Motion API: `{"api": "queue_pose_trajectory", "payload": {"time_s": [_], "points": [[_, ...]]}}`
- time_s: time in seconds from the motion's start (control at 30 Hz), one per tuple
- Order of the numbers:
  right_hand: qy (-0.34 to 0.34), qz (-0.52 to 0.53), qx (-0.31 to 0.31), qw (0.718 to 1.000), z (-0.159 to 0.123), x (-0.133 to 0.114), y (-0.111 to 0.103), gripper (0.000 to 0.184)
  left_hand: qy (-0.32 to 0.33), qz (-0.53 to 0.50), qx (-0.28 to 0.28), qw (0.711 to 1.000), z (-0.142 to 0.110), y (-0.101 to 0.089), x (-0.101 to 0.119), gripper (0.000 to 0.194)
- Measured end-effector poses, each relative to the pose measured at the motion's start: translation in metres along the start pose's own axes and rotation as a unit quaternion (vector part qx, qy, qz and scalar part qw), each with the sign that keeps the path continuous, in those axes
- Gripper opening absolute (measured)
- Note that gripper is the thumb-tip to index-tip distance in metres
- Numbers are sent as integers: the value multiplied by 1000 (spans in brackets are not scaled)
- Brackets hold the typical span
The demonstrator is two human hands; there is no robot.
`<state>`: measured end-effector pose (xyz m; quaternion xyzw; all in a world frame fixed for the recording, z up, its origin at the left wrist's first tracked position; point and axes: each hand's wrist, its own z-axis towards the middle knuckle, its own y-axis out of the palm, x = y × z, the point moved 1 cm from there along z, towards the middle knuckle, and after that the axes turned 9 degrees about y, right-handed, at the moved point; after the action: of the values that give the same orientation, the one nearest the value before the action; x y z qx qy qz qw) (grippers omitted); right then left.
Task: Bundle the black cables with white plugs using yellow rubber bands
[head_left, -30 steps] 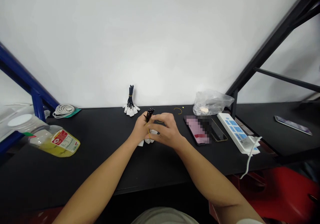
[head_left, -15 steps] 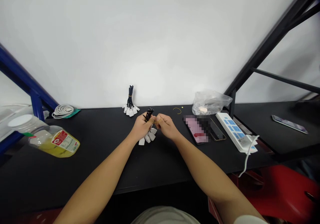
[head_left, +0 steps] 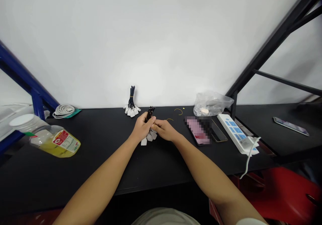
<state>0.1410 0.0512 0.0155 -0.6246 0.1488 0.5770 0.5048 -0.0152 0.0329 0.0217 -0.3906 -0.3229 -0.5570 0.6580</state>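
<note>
One black bundle with white tags (head_left: 131, 104) stood at the far edge of the table (head_left: 100, 127), left of centre, already bound with a yellow tie (head_left: 131, 96), while on the second bundle (head_left: 150, 111), nearer and at mid-table, no finished binding could be made out. The left hand (head_left: 141, 127) was wrapped around that second bundle; the right hand (head_left: 164, 129) met it from the right, whether pinching anything being hidden.

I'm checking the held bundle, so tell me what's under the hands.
Several white ends show below the left hand and right hand. The middle of the black bundle is covered by them and can't be seen.
</note>
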Motion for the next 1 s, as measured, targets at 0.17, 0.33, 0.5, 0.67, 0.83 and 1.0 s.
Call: {"api": "queue_pose_trajectory", "payload": {"time_s": [0.17,0.33,0.5,0.67,0.83,1.0], "points": [[51,-111,-45,992,-1,5,-2,39,0,6,13,1000,-3,-1,5,28],[68,-192,-54,978,-1,7,-2,37,4,19,8,1000,-6,0,9,31],[33,-53,-64,996,-5,-6,0,38,4,54,45,998,-5,2,1,28],[44,259,-34,964,-4,-21,-6,41,12,73,54,996,-6,3,-2,29],[56,452,38,890,-2,-23,-13,43,3,41,15,999,-8,5,-1,32],[72,565,51,820,-1,-19,-14,31,17,34,-3,999,-8,6,1,35]]}}
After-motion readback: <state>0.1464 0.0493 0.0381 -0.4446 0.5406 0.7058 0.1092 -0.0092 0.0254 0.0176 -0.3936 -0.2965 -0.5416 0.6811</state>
